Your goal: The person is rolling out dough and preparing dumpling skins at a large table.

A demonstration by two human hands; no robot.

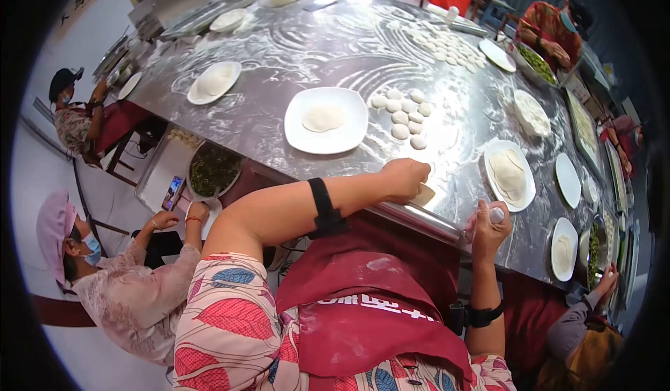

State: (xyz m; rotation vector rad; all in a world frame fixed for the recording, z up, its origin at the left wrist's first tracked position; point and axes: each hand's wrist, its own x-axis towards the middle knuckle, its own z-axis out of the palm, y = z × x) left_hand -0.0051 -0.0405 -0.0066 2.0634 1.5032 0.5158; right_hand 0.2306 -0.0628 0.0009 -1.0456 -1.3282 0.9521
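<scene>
Left hand: The left hand (pixel 407 179) is over the near edge of the desk; its grip is closed, fingers curled down, with a small tan flat piece (pixel 423 195) showing just below them.
Right hand: The right hand (pixel 490 225), to the right at the same edge, has its grip closed around a pale round-ended object (pixel 497 215); the rest of that object is hidden.
Desk: The shiny stainless-steel desk (pixel 265 91) is streaked with white flour.
Dough pieces: A cluster of small round pale dough pieces (pixel 400 117) lies just beyond the left hand; a larger group of pale dough rounds (pixel 450 47) lies farther off.
Plates: A white square plate (pixel 296 136) with flat dough is left of the cluster; a white oval plate (pixel 518 202) with stacked dough sheets is beyond the right hand.
Near left: A seated person in a pink cap (pixel 57 230) is beside a bowl of chopped green filling (pixel 213 170).
Far right: A person in a red patterned top (pixel 548 24) is by another green-filled bowl (pixel 536 65).
</scene>
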